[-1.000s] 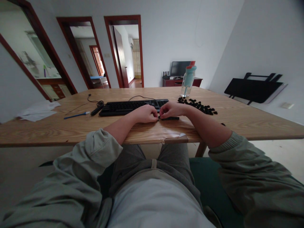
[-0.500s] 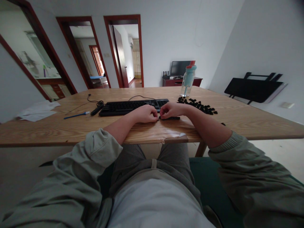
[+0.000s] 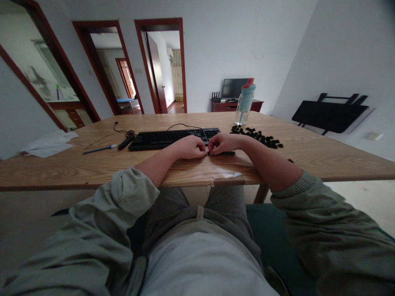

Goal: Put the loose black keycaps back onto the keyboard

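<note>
Both of my hands rest close together on the wooden table (image 3: pixel 117 168), just in front of a black keyboard (image 3: pixel 154 139). The fingers of my left hand (image 3: pixel 193 147) are curled and pinched at a tiny dark piece by the fingertips, too small to make out. My right hand (image 3: pixel 224 144) is closed at the end of a thin black strip (image 3: pixel 228 153) lying on the table. A heap of small black pieces (image 3: pixel 257 135) lies beyond my right wrist.
A clear bottle (image 3: pixel 245 105) with a red lid stands behind the heap. Left of the keyboard are a blue brush (image 3: pixel 98 149), a dark cable (image 3: pixel 129 133) and white paper (image 3: pixel 49 144). One black piece (image 3: pixel 290 160) lies near my right forearm.
The thin black strip and my right hand have shifted very slightly to the right. My left hand has hardly moved.
</note>
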Available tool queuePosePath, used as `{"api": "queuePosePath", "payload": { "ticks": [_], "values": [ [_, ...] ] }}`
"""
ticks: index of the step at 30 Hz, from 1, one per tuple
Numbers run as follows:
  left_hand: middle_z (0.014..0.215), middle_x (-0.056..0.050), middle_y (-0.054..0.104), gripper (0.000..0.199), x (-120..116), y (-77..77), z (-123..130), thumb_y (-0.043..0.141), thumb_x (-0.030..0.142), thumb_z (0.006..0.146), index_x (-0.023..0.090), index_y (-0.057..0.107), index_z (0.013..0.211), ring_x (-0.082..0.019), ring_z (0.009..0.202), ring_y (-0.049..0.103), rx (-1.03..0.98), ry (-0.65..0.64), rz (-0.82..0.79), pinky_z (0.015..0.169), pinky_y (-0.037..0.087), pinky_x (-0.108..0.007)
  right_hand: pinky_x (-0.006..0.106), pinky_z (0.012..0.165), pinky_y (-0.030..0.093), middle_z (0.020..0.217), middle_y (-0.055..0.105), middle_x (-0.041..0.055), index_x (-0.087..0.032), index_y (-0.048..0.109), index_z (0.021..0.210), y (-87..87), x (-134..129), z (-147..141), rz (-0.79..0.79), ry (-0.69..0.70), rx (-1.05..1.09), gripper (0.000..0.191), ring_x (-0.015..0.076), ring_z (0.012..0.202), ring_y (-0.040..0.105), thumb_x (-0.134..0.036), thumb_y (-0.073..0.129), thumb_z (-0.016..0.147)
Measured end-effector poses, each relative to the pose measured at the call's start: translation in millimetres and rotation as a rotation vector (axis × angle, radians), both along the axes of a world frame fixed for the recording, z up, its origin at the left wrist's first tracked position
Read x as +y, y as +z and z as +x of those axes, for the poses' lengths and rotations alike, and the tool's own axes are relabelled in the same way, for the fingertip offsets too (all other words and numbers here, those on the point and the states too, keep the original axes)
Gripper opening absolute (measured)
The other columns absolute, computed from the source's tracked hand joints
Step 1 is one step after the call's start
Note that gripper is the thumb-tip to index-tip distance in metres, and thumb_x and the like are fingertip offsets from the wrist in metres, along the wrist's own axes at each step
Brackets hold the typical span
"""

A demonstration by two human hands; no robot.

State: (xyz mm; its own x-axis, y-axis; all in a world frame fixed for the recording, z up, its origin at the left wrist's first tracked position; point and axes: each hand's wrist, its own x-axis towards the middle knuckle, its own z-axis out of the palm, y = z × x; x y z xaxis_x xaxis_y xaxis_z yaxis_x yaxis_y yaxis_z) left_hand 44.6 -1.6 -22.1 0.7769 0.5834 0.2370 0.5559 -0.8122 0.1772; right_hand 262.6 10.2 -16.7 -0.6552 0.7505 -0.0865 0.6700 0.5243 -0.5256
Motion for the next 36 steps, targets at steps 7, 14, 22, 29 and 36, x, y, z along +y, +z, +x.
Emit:
{"api": "queuePosePath", "payload": {
  "ticks": [7, 14, 22, 29, 36],
  "values": [
    [0.081, -0.004, 0.072, 0.021, 1.5, -0.8, 0.3, 0.060, 0.028, 0.078, 0.016, 0.076, 0.082, -0.015, 0.072, 0.062, -0.007, -0.014, 0.001, 0.065, 0.042, -0.024, 0.027, 0.060, 0.036, 0.069, 0.058, -0.0016, -0.018, 0.067, 0.081, 1.2, -1.2, -0.6, 0.007, -0.012, -0.026, 0.022, 0.0134, 0.063, 0.047, -0.035, 0.066, 0.068],
    [0.082, -0.005, 0.073, 0.021, 1.4, -1.3, 1.9, 0.060, 0.027, 0.078, 0.016, 0.076, 0.082, -0.016, 0.073, 0.063, -0.002, -0.014, 0.006, 0.069, 0.044, -0.024, 0.027, 0.061, 0.037, 0.068, 0.058, -0.0021, -0.018, 0.068, 0.082, -0.6, 0.6, 0.9, -0.005, -0.007, -0.027, 0.024, 0.0131, 0.063, 0.048, -0.037, 0.067, 0.068],
    [0.082, -0.004, 0.073, 0.020, 2.5, -1.7, 4.2, 0.060, 0.027, 0.077, 0.017, 0.076, 0.082, -0.016, 0.073, 0.063, -0.008, -0.015, -0.011, 0.068, 0.043, -0.024, 0.027, 0.062, 0.037, 0.070, 0.060, -0.0013, -0.018, 0.069, 0.082, 1.2, 0.0, 1.3, -0.010, -0.020, -0.034, 0.025, 0.0138, 0.065, 0.049, -0.037, 0.069, 0.067],
    [0.083, -0.004, 0.074, 0.022, 1.1, -0.9, 5.4, 0.060, 0.028, 0.078, 0.016, 0.077, 0.085, -0.016, 0.075, 0.064, 0.005, -0.009, 0.007, 0.069, 0.044, -0.024, 0.027, 0.064, 0.038, 0.070, 0.060, -0.0011, -0.018, 0.070, 0.083, 1.3, 1.1, 2.5, -0.021, -0.009, -0.038, 0.025, 0.0143, 0.066, 0.049, -0.037, 0.070, 0.067],
    [0.084, -0.005, 0.074, 0.022, 1.6, -0.9, 5.9, 0.061, 0.028, 0.079, 0.016, 0.078, 0.087, -0.016, 0.076, 0.064, 0.005, -0.022, 0.027, 0.070, 0.044, -0.024, 0.027, 0.064, 0.038, 0.071, 0.061, -0.0005, -0.017, 0.070, 0.085, 2.3, 0.3, 2.2, -0.014, -0.018, -0.062, 0.026, 0.0142, 0.066, 0.049, -0.037, 0.069, 0.067]
  ]
}}
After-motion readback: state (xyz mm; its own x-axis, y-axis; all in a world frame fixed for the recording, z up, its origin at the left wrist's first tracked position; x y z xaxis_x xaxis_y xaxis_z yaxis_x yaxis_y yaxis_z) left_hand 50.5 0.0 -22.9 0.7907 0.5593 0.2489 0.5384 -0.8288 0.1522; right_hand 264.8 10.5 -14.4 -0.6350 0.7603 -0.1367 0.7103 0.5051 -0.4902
